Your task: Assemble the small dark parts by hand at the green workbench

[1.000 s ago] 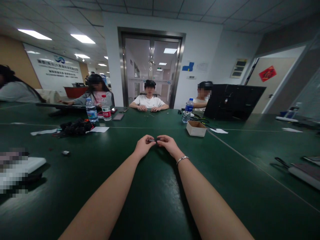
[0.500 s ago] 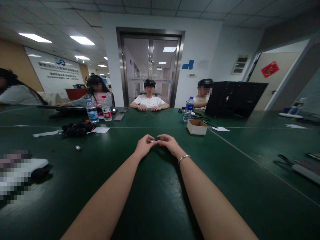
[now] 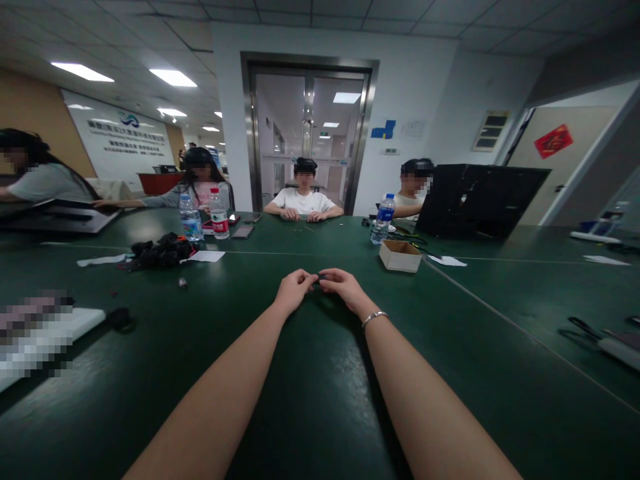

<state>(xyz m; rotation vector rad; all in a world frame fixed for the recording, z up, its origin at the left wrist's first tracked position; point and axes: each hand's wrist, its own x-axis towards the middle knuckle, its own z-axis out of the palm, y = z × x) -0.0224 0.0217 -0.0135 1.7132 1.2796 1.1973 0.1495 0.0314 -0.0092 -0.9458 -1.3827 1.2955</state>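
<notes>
Centre of frame: left hand [image 3: 294,291] and right hand [image 3: 345,288], fingertips pinched nearly closed, hold one small dark object [image 3: 321,277] between them above the green table [image 3: 300,400].

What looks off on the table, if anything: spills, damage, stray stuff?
A small shiny object, too blurry to identify, lies loose on the green table, left of the left hand. Odd: it has shifted rightward within the last second, untouched, so it may be rolling. The black bundle beyond looks tangled. No spill or damage visible.
</notes>
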